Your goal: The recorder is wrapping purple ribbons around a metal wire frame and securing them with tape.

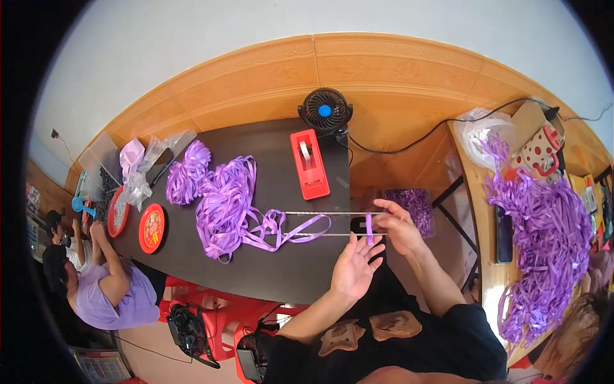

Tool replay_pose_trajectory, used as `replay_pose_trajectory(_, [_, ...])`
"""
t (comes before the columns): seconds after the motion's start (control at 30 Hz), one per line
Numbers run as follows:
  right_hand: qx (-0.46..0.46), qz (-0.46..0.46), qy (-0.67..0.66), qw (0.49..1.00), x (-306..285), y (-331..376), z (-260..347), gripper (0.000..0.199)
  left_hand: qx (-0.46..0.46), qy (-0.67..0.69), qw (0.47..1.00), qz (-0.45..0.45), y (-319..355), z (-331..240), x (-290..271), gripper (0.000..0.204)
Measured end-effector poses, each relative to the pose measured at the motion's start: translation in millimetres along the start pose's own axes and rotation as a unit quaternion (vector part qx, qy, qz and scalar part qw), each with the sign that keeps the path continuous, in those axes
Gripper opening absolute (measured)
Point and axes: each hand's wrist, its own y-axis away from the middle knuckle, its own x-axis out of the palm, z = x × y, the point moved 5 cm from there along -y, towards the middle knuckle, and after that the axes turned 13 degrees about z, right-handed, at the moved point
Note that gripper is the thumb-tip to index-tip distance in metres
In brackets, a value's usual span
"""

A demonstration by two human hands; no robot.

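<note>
Two thin parallel metal rods [332, 213] stick out past the table's right edge. A short band of purple ribbon [369, 229] goes across both rods near their outer ends. My right hand [401, 229] is at the band from the right, its fingertips bent onto the ribbon; their exact grip is partly hidden. Below the lower rod, my left hand [355, 270] is palm up with its fingers apart, the tips close to the band. A loose ribbon loop [316, 224] lies by the rods and leads left to a large purple ribbon heap [224, 205] on the dark table [288, 275].
A red tape dispenser [311, 165] and a black fan [325, 110] stand at the back. Left are a purple bundle [188, 173], a red dish [152, 228] and a person in lilac [118, 297]. At right, more ribbon [547, 243] covers a wooden table beside a dark phone [504, 237].
</note>
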Motion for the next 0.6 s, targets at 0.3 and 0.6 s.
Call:
replay_pose_trajectory(0.3, [-0.011,-0.009,0.074,0.997,19,-12,7,0.06,0.004,0.003,1.0,0.0,-3,2,-2,0.054])
replay_pose_trajectory(0.6, [0.002,-0.022,0.097,0.995,19,-14,8,0.058,0.005,0.002,1.0,-0.008,-2,-1,1,0.055])
